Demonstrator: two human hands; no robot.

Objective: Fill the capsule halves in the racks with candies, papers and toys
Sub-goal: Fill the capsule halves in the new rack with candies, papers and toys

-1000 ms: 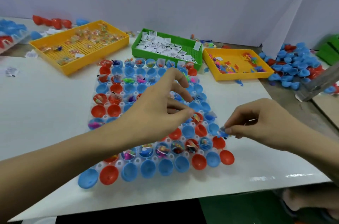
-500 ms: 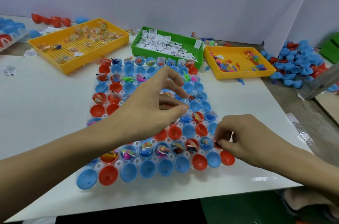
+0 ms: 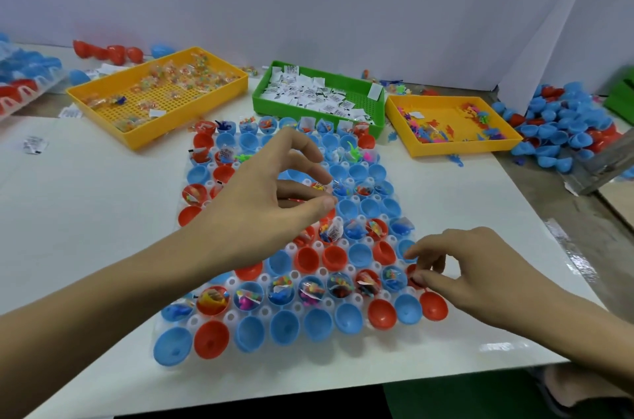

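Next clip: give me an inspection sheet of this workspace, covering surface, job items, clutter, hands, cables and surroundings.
Surface: white table, glossy, reflecting light at its near right edge.
Job's things: clear capsule rack with blue and red halves; some filled, the nearest row empty. Left yellow tray holds wrapped candies, green tray folded papers, right yellow tray small toys.
Clutter: loose capsule halves heaped far right; a stray paper on the left.
Hands: left hand pinches small items above the rack; right hand has its fingers at a red half on the rack's right edge.
Cables: nothing seen.
Surroundings: white partition walls behind.
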